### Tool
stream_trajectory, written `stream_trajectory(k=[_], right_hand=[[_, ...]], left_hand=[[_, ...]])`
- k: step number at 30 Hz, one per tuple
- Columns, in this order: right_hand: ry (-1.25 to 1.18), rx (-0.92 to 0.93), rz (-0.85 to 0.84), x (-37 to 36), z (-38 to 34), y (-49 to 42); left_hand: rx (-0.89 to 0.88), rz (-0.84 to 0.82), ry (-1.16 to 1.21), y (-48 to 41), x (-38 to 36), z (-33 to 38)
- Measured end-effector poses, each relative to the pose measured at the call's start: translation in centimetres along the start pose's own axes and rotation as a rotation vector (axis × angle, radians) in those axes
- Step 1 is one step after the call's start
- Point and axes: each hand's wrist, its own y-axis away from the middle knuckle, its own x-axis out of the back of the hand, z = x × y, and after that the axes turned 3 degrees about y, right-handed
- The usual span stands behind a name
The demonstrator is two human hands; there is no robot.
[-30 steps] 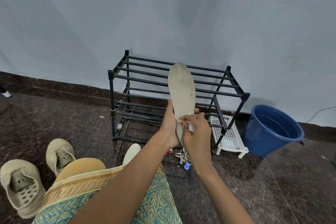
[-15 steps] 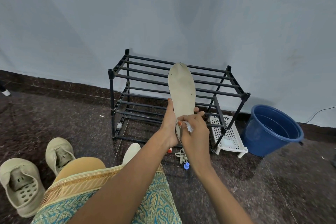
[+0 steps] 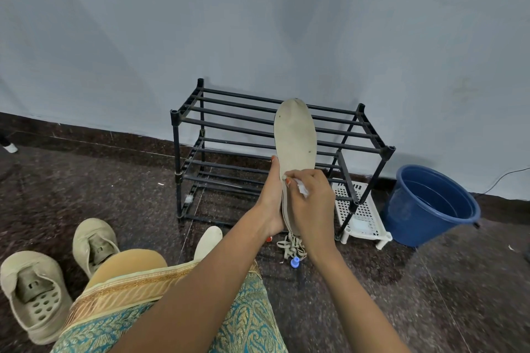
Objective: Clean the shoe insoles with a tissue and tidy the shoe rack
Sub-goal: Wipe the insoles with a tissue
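Since a moment ago your right hand [image 3: 312,203] has crept a little higher up the insole [image 3: 295,135], its fingers bunched on a white tissue [image 3: 302,189] and pressing it against the insole's face. Your left hand [image 3: 272,198] has not shifted: it grips the lower half from behind, thumb straight along the left edge, holding the insole upright in front of the black shoe rack [image 3: 258,112], which stands against the far wall. At the near left, two beige shoes [image 3: 34,292] sit on the dark floor beside your knee. A second insole [image 3: 208,241] lies past your lap. Your hands hide the held insole's heel; under them lie loose laces [image 3: 292,246] and a small blue cap [image 3: 294,262]. Right of the rack stand a white plastic shelf [image 3: 364,215], then a blue bucket [image 3: 430,209].
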Motion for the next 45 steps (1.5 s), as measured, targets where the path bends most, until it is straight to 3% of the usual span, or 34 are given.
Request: stream_trajectory(k=[29, 40, 45], right_hand=[[-0.035, 0.019, -0.035, 0.0, -0.2, 0.0], [-0.152, 0.019, -0.132, 0.5, 0.2, 3.0], [-0.148, -0.002, -0.118, 0.3, 0.1, 2.2]], left_hand=[[0.029, -0.027, 0.027, 0.1, 0.2, 0.1], [-0.008, -0.091, 0.226, 0.0, 0.0, 0.5], [-0.004, -0.120, 0.205, 0.1, 0.0, 0.4]])
